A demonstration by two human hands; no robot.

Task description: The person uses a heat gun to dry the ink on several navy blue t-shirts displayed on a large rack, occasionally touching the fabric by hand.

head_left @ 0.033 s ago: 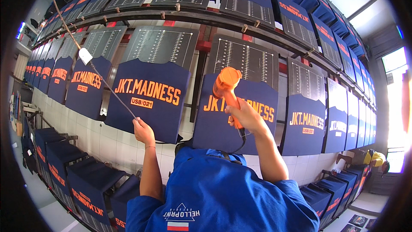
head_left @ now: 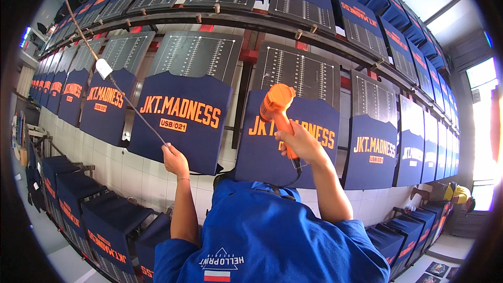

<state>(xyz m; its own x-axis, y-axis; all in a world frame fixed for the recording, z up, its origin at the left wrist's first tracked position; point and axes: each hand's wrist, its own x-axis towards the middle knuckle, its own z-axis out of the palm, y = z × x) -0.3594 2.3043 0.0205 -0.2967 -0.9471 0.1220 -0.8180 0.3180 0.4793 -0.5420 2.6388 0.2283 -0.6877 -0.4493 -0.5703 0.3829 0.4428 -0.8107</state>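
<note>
My right hand [head_left: 304, 142] is wrapped round the handle of an orange hair dryer [head_left: 280, 99], above a navy T-shirt [head_left: 262, 160]. The dryer hides part of the orange lettering on that shirt. From the handle's lower end a black cable runs down toward my body. My left hand [head_left: 176, 161] pinches a thin dark cord [head_left: 137, 109], which stretches up and left to a white connector [head_left: 104, 68]. Under this cord lies another navy T-shirt [head_left: 178, 94] with orange print, spread on a dark marked board [head_left: 199, 55].
Navy shirts on boards continue in rows to both sides. Beyond a dark rail [head_left: 246, 18] runs a far row, and more printed shirts [head_left: 107, 230] lie behind me. A brown line [head_left: 76, 23] rises from the connector. Someone in yellow [head_left: 461, 194] is at the far right.
The hair dryer has dipped very slightly toward me. My left hand and the cord look unmoved.
</note>
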